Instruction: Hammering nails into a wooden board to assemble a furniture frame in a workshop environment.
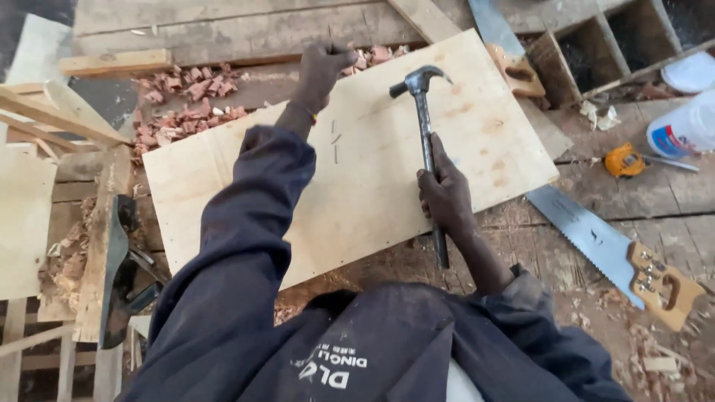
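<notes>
Rough wooden planks form a worn desk (223, 33) strewn with reddish wood shavings (186, 104). On it lies a pale plywood board (372, 186), set at a slant, with a few small nails (334, 141) lying near its middle.

A person in a dark blue work jacket leans over the board. Their right hand (445, 195) has its fingers wrapped tightly around the metal shaft of a claw hammer (426, 141). The hammer is over the board's right half, its head up near the far edge and its handle end past the near edge.

Their left hand (322, 68) reaches to the board's far edge, fingers curled in a loose fist; whether it holds anything cannot be told.

To the right, a handsaw (596, 242) with a wooden handle lies on the desk, just beside the board's corner. Further right are a yellow tape measure (624, 161) and a white plastic tub (685, 126). A second saw (503, 45) lies at the far edge, near a wooden crate (596, 45). At the left sits a dark hand plane (119, 275).
</notes>
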